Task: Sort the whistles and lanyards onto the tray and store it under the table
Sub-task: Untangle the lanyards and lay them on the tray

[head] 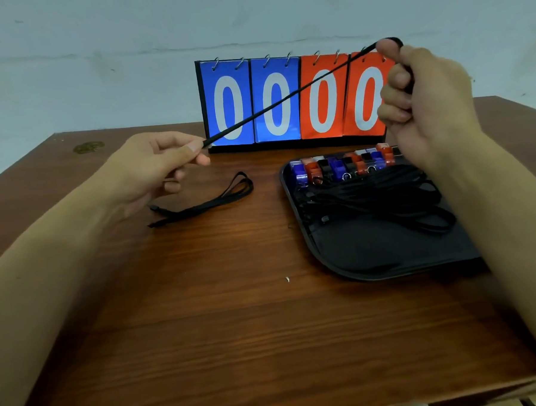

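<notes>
Lanyard [286, 99] pulled taut between hands: left [153, 168] pinching clip end, right [423, 101] fisted on loop above tray [372, 259], likely straightening before laying. Second lanyard [204, 203] left of tray.

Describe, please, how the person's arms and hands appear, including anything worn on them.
Both forearms are bare, with no sleeves in view. The left hand and the right hand wear no gloves, and no rings, watch or bracelets are visible. Fingernails look short and unpainted.
</notes>
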The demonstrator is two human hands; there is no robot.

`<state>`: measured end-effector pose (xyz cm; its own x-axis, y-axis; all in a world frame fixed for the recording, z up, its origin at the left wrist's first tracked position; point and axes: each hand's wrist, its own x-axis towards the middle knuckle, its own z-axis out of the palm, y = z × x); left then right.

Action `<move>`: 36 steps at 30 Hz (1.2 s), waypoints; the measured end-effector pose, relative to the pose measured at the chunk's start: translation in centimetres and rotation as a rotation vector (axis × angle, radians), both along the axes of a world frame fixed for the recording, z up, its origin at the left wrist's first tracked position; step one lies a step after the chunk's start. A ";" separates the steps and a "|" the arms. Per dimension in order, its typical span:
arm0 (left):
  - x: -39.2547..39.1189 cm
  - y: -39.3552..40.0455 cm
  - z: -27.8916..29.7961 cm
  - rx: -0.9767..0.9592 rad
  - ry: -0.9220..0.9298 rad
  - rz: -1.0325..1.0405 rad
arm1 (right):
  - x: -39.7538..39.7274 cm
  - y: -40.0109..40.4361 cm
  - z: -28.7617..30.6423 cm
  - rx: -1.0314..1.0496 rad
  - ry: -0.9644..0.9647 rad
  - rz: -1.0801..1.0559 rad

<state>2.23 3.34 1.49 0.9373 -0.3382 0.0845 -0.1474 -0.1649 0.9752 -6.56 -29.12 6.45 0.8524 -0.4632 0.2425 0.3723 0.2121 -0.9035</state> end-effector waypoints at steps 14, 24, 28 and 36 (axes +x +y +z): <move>1.5 0.5 -0.6 -0.128 -0.057 0.332 | -1.0 0.7 0.5 0.143 -0.064 0.014; 2.3 1.3 -1.1 -0.195 -0.084 0.494 | -1.2 1.5 0.5 0.078 -0.077 -0.013; 1.5 0.9 -0.7 -0.158 -0.128 0.419 | -0.7 1.5 -0.2 -0.111 -0.042 -0.051; -2.4 -2.2 0.8 -0.056 -0.282 0.068 | -0.9 3.8 -1.3 -0.762 -0.088 -0.088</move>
